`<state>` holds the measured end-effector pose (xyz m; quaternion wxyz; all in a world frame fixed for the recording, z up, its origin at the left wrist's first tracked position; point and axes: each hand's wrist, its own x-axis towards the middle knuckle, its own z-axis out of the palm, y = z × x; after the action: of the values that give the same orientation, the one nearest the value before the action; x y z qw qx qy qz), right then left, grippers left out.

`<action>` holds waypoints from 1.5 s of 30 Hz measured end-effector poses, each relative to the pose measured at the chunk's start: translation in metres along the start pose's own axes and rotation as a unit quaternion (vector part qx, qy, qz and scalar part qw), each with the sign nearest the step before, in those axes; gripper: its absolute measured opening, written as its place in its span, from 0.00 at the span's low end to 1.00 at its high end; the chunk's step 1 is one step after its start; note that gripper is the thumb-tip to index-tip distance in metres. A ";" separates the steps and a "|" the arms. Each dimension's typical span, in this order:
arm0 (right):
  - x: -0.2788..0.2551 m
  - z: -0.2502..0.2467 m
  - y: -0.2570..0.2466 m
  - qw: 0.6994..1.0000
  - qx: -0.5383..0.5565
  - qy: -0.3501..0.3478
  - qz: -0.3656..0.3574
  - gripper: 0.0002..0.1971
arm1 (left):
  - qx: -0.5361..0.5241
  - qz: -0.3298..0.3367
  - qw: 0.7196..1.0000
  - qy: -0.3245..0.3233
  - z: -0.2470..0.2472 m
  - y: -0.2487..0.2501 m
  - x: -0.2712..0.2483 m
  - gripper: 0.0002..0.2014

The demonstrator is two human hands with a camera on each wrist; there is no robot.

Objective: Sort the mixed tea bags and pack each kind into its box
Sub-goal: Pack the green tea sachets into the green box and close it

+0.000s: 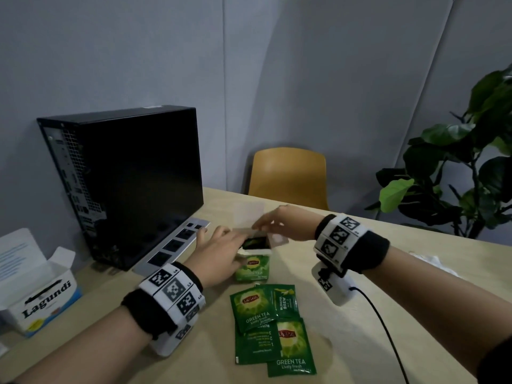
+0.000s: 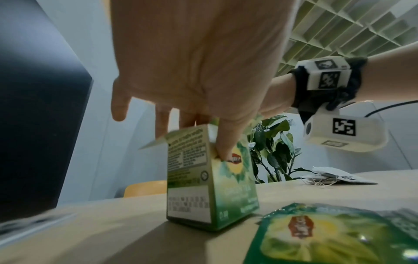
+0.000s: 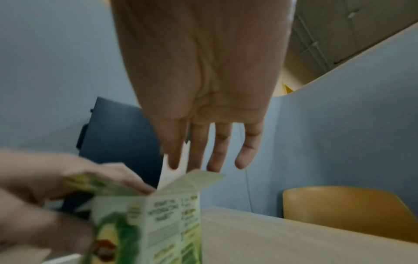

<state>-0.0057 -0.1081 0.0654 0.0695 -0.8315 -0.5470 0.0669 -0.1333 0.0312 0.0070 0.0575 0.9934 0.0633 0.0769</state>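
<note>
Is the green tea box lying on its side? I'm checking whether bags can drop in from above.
No, the green tea box stands upright on the table, held by the left hand, flaps open on top.

Open green tea box upright on table, green sachets overlapping just before it

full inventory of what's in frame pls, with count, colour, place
green tea box: 1, green, table centre, top open
sachets: about 4, green, overlapping, near edge
white tea bags: small pile, white, table right
Lagundi box: 1, white and blue, open, table left
computer: 1, black, table left
chair: 1, yellow, behind table
plant: 1, green, right
left hand: grips green tea box
right hand: fingers straight at box flap
</note>
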 end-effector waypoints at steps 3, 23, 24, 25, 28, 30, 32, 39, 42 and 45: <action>-0.018 -0.001 0.008 0.968 0.186 0.153 0.068 0.11 | 0.024 -0.016 0.999 -0.023 -0.003 0.002 0.000 0.33; -0.054 0.067 0.000 0.968 0.135 -0.160 0.138 0.30 | -0.078 0.015 0.967 -0.241 0.012 0.029 -0.030 0.49; -0.057 0.065 0.002 0.968 0.151 -0.150 0.137 0.27 | -0.088 0.010 0.966 -0.242 0.012 0.030 -0.029 0.49; -0.060 0.063 0.005 0.967 0.170 -0.136 0.135 0.23 | -0.103 0.006 0.965 -0.241 0.011 0.031 -0.029 0.49; -0.073 0.057 0.013 0.960 0.234 -0.084 0.131 0.16 | -0.143 -0.003 0.963 -0.227 0.009 0.031 -0.028 0.48; -0.082 0.054 0.016 0.958 0.255 -0.040 0.126 0.11 | -0.180 -0.018 0.958 -0.222 0.005 0.031 -0.027 0.46; -0.092 0.054 0.017 0.955 0.272 -0.002 0.116 0.10 | -0.233 -0.036 0.947 -0.221 0.000 0.029 -0.026 0.42; -0.114 0.039 0.004 0.902 0.315 0.296 0.014 0.11 | -0.503 -0.094 0.843 -0.165 -0.021 0.026 -0.031 0.33; -0.115 0.038 -0.017 0.906 0.186 0.373 -0.065 0.07 | -0.626 -0.088 0.753 -0.183 -0.023 0.034 -0.032 0.26; -0.114 0.047 -0.035 0.923 0.017 0.368 -0.111 0.04 | -0.726 -0.075 0.650 -0.211 -0.023 0.036 -0.033 0.29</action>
<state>-0.0904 -0.1969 0.0301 0.2874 -0.7304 -0.5702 -0.2425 -0.1651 -0.0066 0.0295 0.7779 0.6153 0.0481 -0.1181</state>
